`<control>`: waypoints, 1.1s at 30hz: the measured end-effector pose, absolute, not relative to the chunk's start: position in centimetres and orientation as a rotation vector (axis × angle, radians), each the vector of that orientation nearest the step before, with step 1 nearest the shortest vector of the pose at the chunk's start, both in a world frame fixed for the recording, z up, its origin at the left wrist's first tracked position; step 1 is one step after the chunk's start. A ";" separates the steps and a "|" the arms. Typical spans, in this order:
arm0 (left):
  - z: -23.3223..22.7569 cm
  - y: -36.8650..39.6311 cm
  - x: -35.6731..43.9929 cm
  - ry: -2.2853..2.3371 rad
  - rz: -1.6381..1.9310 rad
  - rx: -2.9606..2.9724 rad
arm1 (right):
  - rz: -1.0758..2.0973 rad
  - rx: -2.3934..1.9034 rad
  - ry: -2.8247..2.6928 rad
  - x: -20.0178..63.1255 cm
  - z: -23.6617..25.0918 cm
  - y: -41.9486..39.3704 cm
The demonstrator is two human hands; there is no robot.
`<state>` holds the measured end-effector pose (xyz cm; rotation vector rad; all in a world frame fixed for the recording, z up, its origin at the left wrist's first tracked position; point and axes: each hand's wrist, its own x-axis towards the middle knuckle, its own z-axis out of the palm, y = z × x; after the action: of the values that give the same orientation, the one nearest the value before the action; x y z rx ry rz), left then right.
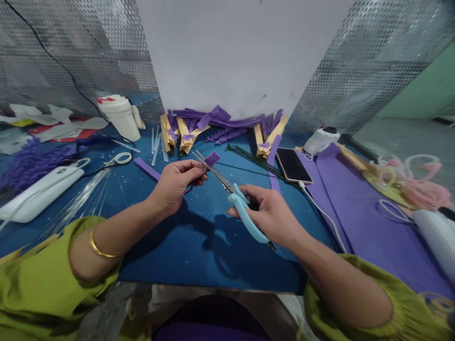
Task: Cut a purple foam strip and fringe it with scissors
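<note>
My left hand [179, 182] pinches a purple strip [212, 158] whose edge is cut into a fringe; part of the strip hangs below the fingers. In my right hand [268, 210] is a pair of scissors [243, 208] with light blue handles. The blades point up and left, slightly parted, and their tips lie at the fringed strip. Both hands are above the blue table [213, 255]. Behind them lie green wire stems [254, 160] and small lavender bunches [188, 137] wrapped in tan paper.
A phone [294, 165] on a white cable lies right, beside purple sheets [351, 203]. To the left are a white glue gun [119, 116], glue sticks [156, 144], a tape roll [122, 158], a white power bank-like device [42, 194] and purple flowers [31, 158]. A white board [231, 57] stands behind.
</note>
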<state>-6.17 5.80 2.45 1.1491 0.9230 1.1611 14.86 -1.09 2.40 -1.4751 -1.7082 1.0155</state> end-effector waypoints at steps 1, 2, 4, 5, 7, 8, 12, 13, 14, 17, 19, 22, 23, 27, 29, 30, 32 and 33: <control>2.5 5.8 -6.2 0.929 1.159 1.147 | 1.023 -1.472 -1.710 14.9 2.4 -1.1; 2.5 5.8 -6.2 0.933 1.157 1.147 | 1.029 -1.470 -1.710 14.9 2.4 -1.1; 2.5 5.8 -6.1 0.941 1.157 1.147 | 1.044 -1.472 -1.703 14.9 2.4 -1.0; 2.5 5.8 -6.1 0.944 1.157 1.150 | 1.052 -1.473 -1.699 14.9 2.4 -1.0; 2.5 5.8 -6.1 0.947 1.158 1.157 | 1.068 -1.473 -1.690 14.8 2.4 -1.0; 2.5 5.8 -6.1 0.947 1.157 1.160 | 1.079 -1.468 -1.687 14.8 2.4 -1.0; 2.3 5.9 -6.2 0.945 1.154 1.160 | 1.112 -1.450 -1.669 14.9 2.4 -0.9; 2.3 5.9 -6.2 0.943 1.156 1.157 | 1.118 -1.449 -1.663 14.9 2.4 -0.9; 2.4 5.9 -6.2 0.939 1.157 1.153 | 1.126 -1.446 -1.660 14.9 2.4 -0.9; 2.6 5.8 -6.2 0.929 1.150 1.133 | 1.188 -1.419 -1.651 15.0 2.4 -0.9; 2.8 5.7 -6.1 0.926 1.141 1.109 | 1.222 -1.391 -1.642 15.1 2.5 -0.9; 3.0 5.7 -6.1 0.942 1.138 1.095 | 1.229 -1.378 -1.632 15.2 2.5 -0.9; 3.1 5.7 -6.2 0.952 1.136 1.102 | 1.227 -1.381 -1.630 15.2 2.5 -0.8; 3.1 5.7 -6.3 0.973 1.132 1.126 | 1.215 -1.398 -1.614 15.2 2.4 -0.7; 3.0 5.8 -6.3 0.967 1.133 1.129 | 1.212 -1.397 -1.610 15.1 2.4 -0.7; 3.0 5.8 -6.4 0.962 1.135 1.132 | 1.208 -1.396 -1.614 15.1 2.5 -0.7; 2.8 5.8 -6.4 0.950 1.141 1.142 | 1.173 -1.409 -1.639 15.0 2.5 -0.7; 2.8 5.9 -6.4 0.945 1.143 1.151 | 1.140 -1.429 -1.659 15.0 2.5 -0.7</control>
<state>-6.40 5.86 2.77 1.1507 0.9454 1.1432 14.99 -0.74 2.53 -1.4289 -1.6587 1.1397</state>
